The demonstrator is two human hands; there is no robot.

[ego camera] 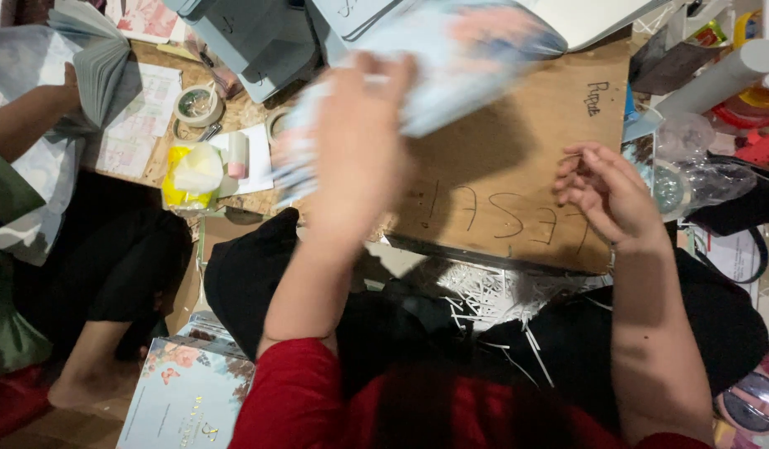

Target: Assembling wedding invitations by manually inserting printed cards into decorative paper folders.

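Note:
My left hand (357, 133) is blurred with motion and grips a light blue floral booklet (463, 62) above the brown cardboard board (501, 158) on my lap. My right hand (610, 189) hovers over the board's right part with its fingers loosely curled and nothing in it. Handwritten marks show on the board between my hands.
White paper strips (492, 299) litter my lap. Another person's hand (68, 87) at left holds a fanned booklet (101, 58). Tape rolls (197, 104), a yellow packet (189, 175), grey covers (259, 37) and a stack of floral booklets (189, 391) lie around.

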